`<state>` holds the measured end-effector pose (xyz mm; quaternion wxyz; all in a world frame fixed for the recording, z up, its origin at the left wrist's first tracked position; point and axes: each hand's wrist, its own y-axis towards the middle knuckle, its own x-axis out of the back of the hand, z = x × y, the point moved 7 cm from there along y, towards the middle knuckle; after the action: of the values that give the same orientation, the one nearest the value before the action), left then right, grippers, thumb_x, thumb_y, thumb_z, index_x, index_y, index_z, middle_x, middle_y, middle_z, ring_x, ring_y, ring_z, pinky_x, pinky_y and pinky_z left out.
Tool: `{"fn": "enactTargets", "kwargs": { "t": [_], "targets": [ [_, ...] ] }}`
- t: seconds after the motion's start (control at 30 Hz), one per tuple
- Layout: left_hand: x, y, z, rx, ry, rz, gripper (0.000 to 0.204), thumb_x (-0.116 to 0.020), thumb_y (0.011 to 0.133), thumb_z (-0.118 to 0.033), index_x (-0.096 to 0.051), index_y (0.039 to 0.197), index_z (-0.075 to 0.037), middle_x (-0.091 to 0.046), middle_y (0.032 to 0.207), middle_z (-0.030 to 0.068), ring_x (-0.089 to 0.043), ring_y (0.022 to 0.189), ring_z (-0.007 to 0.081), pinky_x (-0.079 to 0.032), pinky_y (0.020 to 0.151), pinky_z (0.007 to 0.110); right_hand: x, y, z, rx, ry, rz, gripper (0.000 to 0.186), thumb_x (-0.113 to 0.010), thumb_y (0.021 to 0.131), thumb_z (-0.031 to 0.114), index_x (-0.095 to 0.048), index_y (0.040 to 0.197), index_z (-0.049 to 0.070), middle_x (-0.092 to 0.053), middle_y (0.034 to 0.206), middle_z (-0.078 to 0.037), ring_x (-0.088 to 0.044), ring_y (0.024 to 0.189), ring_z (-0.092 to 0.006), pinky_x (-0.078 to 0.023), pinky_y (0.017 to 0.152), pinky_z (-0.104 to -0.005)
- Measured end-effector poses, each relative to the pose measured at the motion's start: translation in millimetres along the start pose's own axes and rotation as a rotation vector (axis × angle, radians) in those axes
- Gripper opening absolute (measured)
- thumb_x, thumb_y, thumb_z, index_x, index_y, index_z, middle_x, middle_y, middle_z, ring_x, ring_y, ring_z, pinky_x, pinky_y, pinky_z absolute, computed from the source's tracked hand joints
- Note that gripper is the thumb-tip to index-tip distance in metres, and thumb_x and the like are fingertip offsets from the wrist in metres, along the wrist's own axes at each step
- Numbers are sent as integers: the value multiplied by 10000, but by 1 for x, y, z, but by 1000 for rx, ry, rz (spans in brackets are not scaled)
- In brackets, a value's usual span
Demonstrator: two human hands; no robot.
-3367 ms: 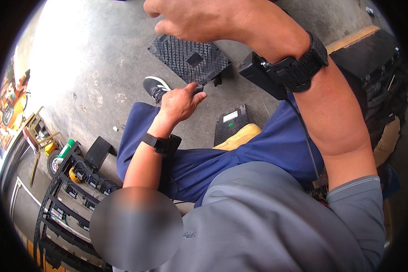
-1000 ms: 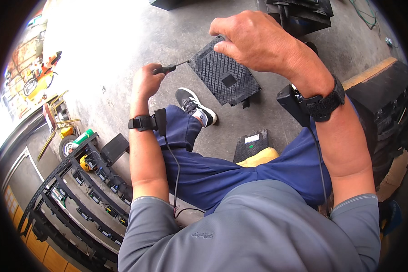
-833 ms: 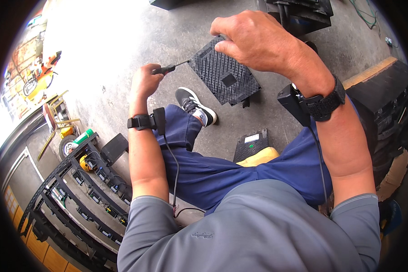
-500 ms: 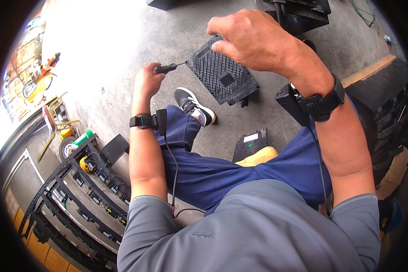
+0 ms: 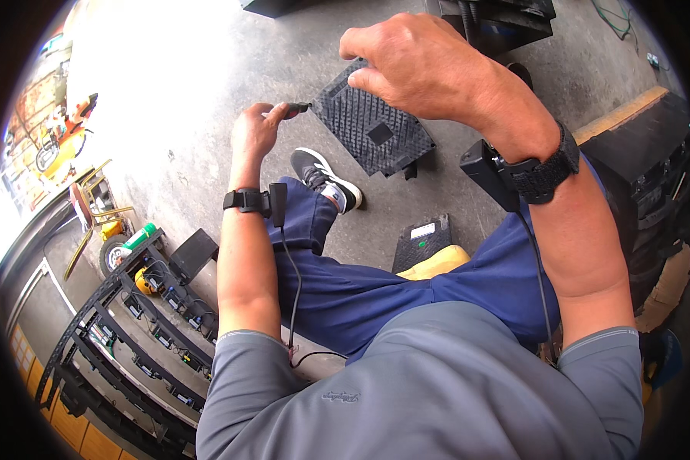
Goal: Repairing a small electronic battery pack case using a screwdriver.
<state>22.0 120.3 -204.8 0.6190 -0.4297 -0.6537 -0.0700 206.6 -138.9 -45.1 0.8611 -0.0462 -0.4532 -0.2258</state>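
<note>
My left hand is closed round the dark handle of a screwdriver. The screwdriver's tip end meets the left corner of a black ribbed plastic panel, which has a small smooth square in its middle. Over the panel's top corner, my right hand is curled, with thumb and forefinger pinching at its upper edge. The back of that hand hides its other fingers and part of the panel. Both wrists wear black straps with small boxes and cables.
A second black panel with a white label lies by a yellow seat between my legs. My shoe is just below the held panel. Black frames with wired modules stand at left; dark cases stand at right.
My left hand has tipped and shifted slightly right, bringing the screwdriver closer in to the panel's corner, with less shaft showing. My right hand stays at the panel's top.
</note>
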Motion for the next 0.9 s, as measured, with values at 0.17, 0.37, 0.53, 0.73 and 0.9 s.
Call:
{"fn": "enactTargets", "kwargs": {
  "t": [0.17, 0.37, 0.53, 0.73, 0.9],
  "targets": [
    [-11, 3, 7, -70, 56, -50, 405, -696, 895, -447, -741, 1093, -97, -736, 957, 196, -707, 966, 367, -538, 859, 458, 3, 0, 1, 13, -9, 10, 220, -697, 903, 208, -691, 1046, 41, -711, 823, -199, -713, 812, -370, -561, 732, -451],
    [4, -8, -28, -101, 26, -185, 397, -745, 848, -371, -716, 1142, -106, -725, 999, 196, -693, 998, 373, -535, 863, 465, 3, -1, -3, -17, 43, 21, 220, -702, 902, 203, -691, 1049, 39, -713, 834, -200, -714, 812, -365, -562, 732, -450],
    [-14, 3, 3, 77, 31, 24, 487, -760, 822, -367, -678, 1225, -106, -699, 1090, 193, -668, 1081, 356, -526, 905, 449, 2, -2, -3, -20, 45, 14, 222, -696, 909, 191, -693, 1071, 39, -717, 844, -200, -720, 813, -354, -565, 730, -448],
    [-10, -2, -16, -296, -20, -257, 573, -759, 843, -490, -667, 1251, -98, -694, 1129, 183, -655, 1111, 357, -517, 926, 441, 6, 2, -4, 28, 122, 60, 190, -673, 861, 183, -620, 884, 2, -676, 775, -263, -681, 785, -460, -551, 706, -520],
    [-17, 6, -1, 116, -13, 12, 545, -801, 817, -416, -674, 1250, -110, -664, 1213, 182, -658, 1113, 350, -518, 938, 442, 6, 2, -5, 23, 96, 82, 202, -674, 864, 188, -621, 892, -6, -679, 775, -264, -686, 787, -458, -553, 709, -516]
  ]
}}
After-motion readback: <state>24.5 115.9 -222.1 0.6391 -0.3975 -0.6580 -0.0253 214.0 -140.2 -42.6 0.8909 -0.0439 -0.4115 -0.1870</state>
